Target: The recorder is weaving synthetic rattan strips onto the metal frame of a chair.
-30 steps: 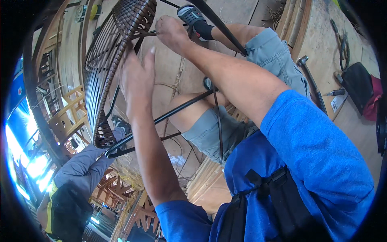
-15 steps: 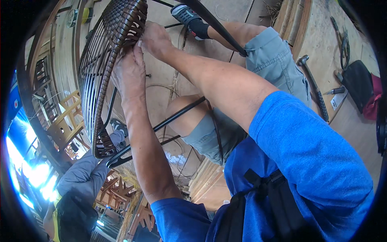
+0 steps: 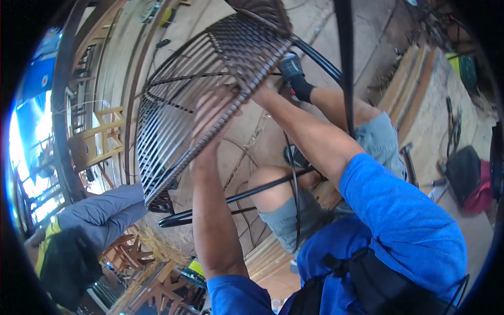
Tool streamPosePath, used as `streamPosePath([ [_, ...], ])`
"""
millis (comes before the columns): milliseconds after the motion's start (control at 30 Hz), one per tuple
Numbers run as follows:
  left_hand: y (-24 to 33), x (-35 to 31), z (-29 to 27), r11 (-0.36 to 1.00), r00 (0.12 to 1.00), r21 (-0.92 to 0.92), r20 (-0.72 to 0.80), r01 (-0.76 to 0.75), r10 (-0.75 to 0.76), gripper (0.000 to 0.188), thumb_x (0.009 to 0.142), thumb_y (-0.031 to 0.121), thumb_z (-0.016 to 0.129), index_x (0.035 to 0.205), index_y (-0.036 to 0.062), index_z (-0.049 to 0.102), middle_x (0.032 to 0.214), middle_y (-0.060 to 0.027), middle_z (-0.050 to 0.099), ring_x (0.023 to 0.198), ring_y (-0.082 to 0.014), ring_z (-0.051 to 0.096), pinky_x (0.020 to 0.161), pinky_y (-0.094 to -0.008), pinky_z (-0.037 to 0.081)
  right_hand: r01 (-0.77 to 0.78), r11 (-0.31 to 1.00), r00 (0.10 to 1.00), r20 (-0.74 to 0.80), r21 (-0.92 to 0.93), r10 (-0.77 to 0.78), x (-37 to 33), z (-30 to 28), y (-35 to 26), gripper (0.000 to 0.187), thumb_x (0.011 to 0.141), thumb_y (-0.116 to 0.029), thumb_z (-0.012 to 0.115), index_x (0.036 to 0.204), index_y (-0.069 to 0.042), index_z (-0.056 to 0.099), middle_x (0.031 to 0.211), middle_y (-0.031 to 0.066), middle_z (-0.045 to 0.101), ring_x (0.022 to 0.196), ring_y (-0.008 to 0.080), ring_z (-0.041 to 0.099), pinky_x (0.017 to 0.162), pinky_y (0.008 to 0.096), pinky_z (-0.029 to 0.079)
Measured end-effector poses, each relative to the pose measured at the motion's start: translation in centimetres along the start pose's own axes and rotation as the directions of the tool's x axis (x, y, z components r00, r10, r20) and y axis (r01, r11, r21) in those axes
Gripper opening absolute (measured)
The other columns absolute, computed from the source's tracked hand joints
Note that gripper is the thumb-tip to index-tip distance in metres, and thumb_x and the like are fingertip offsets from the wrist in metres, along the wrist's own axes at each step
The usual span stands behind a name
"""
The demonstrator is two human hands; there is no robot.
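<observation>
A dark brown woven chair seat (image 3: pixel 252 50) on a black metal frame (image 3: pixel 247 194) is tilted in front of me, densely woven at the top with spaced strands below. My left hand (image 3: pixel 212 118) is behind the spaced strands, close to the braided rim; its fingers look stretched out and are blurred by motion. My right hand (image 3: pixel 261 95) reaches behind the rim beside the dense weave, where the rim hides its fingers. A dark loose strand (image 3: pixel 296 210) hangs down by my knee.
A hammer (image 3: pixel 409 164), pliers (image 3: pixel 454 128) and a black and maroon pouch (image 3: pixel 469 181) lie on boards at the right. Another person in grey trousers (image 3: pixel 102 212) is at the lower left. Near them stand a pale wooden frame (image 3: pixel 97 142) and star-shaped wooden pieces (image 3: pixel 165 294).
In my view, the woven seat has shifted right and turned, showing more of its spaced strands. My left hand has left the dense weave's edge and lies lower, behind the strands.
</observation>
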State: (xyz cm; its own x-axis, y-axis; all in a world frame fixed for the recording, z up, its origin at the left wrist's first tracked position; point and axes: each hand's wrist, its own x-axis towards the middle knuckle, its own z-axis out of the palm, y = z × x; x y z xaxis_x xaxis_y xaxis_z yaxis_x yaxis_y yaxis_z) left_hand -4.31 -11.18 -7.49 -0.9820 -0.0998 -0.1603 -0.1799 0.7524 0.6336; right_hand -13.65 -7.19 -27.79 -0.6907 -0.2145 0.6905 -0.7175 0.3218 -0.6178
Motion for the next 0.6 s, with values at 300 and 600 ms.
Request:
streamPosePath([
  [300, 1.2, 1.2, 4.2, 0.894, 0.94, 0.364, -0.306, 0.263, -0.151, 0.019, 0.076, 0.009, 0.06, 0.092, 0.0013, 0.065, 0.086, -0.019, 0.064, 0.081, -0.0356, 0.061, 0.074, -0.041, 0.049, 0.149, 0.988, 0.985, -0.095, 0.046, -0.144, 3.2, -0.9, -1.2, 0.04, 0.089, -0.027, 0.046, 0.122, -0.005, 0.049, 0.123, 0.0138, 0.051, 0.117, 0.029, 0.043, 0.101, 0.0415, 0.031],
  [600, 5.2, -2.1, 7.3, 0.992, 0.721, -0.005, -0.686, 0.123, -0.093, 0.022, 0.089, 0.011, 0.053, 0.103, -0.0038, 0.061, 0.095, -0.0186, 0.064, 0.086, -0.0286, 0.06, 0.078, -0.0352, 0.046, -0.827, 0.467, 0.561, 0.527, 0.313, 0.639, -0.6, -11.6, -3.8, 0.027, 0.091, -0.024, 0.049, 0.096, 0.001, 0.059, 0.084, 0.0044, 0.063, 0.067, 0.0157, 0.056, 0.06, 0.0275, 0.046],
])
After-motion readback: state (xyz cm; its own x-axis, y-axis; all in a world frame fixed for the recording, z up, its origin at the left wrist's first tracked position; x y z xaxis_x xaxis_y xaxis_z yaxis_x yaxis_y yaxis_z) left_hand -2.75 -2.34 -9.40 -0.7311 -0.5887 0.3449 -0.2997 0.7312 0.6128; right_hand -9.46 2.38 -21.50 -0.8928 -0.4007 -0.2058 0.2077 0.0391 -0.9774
